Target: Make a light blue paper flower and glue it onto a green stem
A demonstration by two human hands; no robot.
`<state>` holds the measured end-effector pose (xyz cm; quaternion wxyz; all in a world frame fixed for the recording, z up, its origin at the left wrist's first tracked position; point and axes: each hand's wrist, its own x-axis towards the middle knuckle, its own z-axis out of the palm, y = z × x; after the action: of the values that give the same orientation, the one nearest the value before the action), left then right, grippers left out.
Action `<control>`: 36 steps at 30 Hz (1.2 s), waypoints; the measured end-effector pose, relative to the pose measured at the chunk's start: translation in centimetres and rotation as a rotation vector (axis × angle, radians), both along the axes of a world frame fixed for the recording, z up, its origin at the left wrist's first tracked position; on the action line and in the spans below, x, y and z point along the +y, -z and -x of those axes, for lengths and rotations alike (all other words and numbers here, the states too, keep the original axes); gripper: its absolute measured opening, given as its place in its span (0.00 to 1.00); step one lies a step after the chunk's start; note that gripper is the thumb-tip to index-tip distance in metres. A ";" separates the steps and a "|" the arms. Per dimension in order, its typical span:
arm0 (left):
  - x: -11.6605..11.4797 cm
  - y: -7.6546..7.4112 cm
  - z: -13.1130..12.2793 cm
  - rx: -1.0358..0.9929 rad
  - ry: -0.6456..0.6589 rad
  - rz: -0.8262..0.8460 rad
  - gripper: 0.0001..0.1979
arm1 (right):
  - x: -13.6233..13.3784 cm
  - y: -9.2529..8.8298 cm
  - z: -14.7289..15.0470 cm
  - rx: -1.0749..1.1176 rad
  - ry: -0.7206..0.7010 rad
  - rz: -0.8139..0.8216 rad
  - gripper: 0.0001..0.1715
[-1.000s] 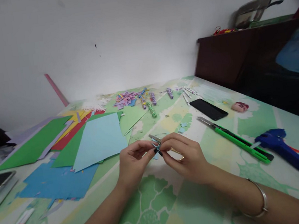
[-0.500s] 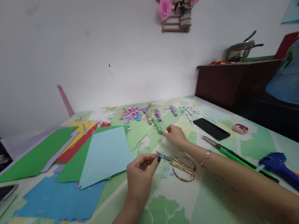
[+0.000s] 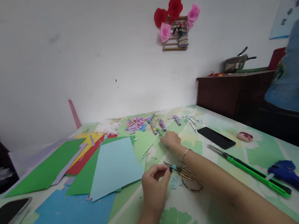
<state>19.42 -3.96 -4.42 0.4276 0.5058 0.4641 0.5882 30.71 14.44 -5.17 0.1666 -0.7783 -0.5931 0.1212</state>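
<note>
My left hand [image 3: 156, 183] is closed in a pinch on a small light blue paper piece [image 3: 173, 167], just over the blades of gold-handled scissors [image 3: 193, 182] on the table. My right hand [image 3: 171, 139] stretches farther forward, fingers curled at the lower end of a green patterned stick [image 3: 159, 131]; the fingertips are partly hidden. Beside that stick lie a yellow patterned stick [image 3: 153, 128] and a purple one [image 3: 162, 125]. Small light blue scraps [image 3: 174, 184] lie near the scissors, which my right forearm partly covers.
Coloured paper sheets [image 3: 115, 166] spread across the left, with a blue stack [image 3: 75, 215] in front. Paper strips [image 3: 136, 124] are heaped at the back. To the right lie a black phone [image 3: 216, 137], a green utility knife [image 3: 252, 172] and a dark blue tool [image 3: 290, 176].
My right hand has moved forward and left over the lower end of the green stick. The left hand still pinches the blue paper by the scissors. The view has tilted up.
</note>
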 end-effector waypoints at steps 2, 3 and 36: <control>0.2 0.2 0.0 0.015 -0.001 -0.008 0.04 | 0.0 -0.3 0.2 0.027 0.015 0.014 0.17; 0.3 0.3 0.1 0.021 -0.005 -0.012 0.04 | 0.0 -0.5 0.2 0.046 0.021 0.019 0.17; 5.8 -10.1 -0.4 -0.299 0.143 -0.129 0.05 | -15.4 0.4 -5.0 1.262 -0.307 -0.484 0.13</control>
<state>19.80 1.82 5.73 0.4994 0.4705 0.3195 0.6536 35.75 -0.94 -5.62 0.6296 -0.4073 -0.4965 0.4372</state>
